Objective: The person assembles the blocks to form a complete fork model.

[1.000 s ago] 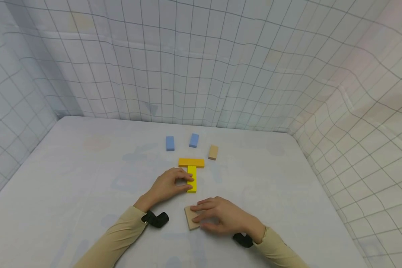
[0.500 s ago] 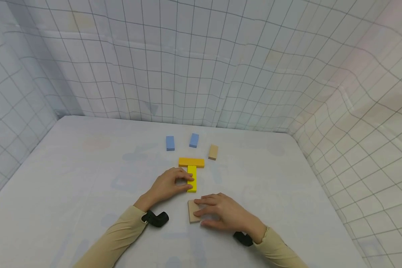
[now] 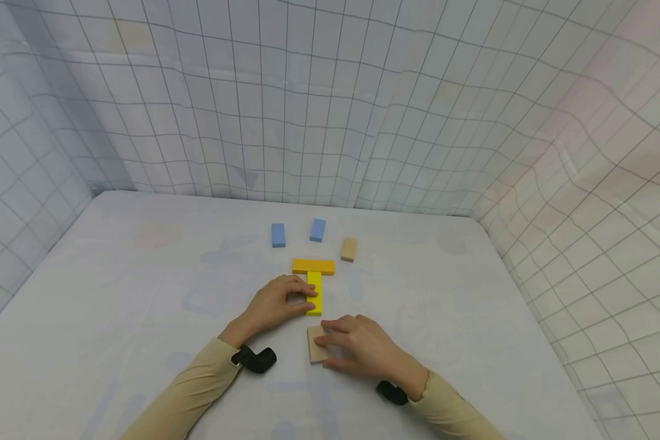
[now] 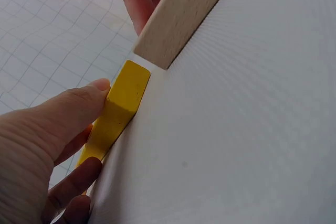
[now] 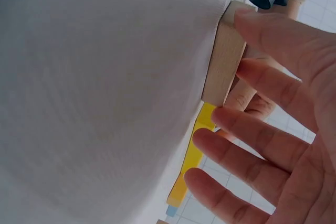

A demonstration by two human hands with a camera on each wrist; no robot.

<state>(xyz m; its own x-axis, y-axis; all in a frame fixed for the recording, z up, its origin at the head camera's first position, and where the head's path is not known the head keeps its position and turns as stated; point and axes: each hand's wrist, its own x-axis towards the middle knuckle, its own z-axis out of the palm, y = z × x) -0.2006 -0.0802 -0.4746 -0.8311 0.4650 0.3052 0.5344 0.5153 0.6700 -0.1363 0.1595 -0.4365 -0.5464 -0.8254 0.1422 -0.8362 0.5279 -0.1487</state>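
Observation:
A yellow block (image 3: 314, 298) lies lengthwise against the middle of an orange block (image 3: 313, 267), the two making a T. My left hand (image 3: 277, 302) holds the yellow block, its thumb (image 4: 100, 88) near the block's near end and fingers further along. Just nearer than that end lies a pale wooden block (image 3: 315, 351), separated from it by a small gap. My right hand (image 3: 365, 348) has its thumb (image 5: 252, 22) at the wooden block's near end, one finger on top and another by its far end. Remaining right fingers stretch out beside the yellow block.
Two blue blocks (image 3: 277, 235) lie beyond the orange one, and a small tan block (image 3: 349, 250) is to its right. A pale cloth covers the table (image 3: 445, 293). Gridded curtains (image 3: 308, 110) hang behind and at both sides.
The right hand has slid the wooden block away from the person and turned it straighter, bringing it nearer the yellow block's end. Its thumb has moved in against the block. The left hand stays put.

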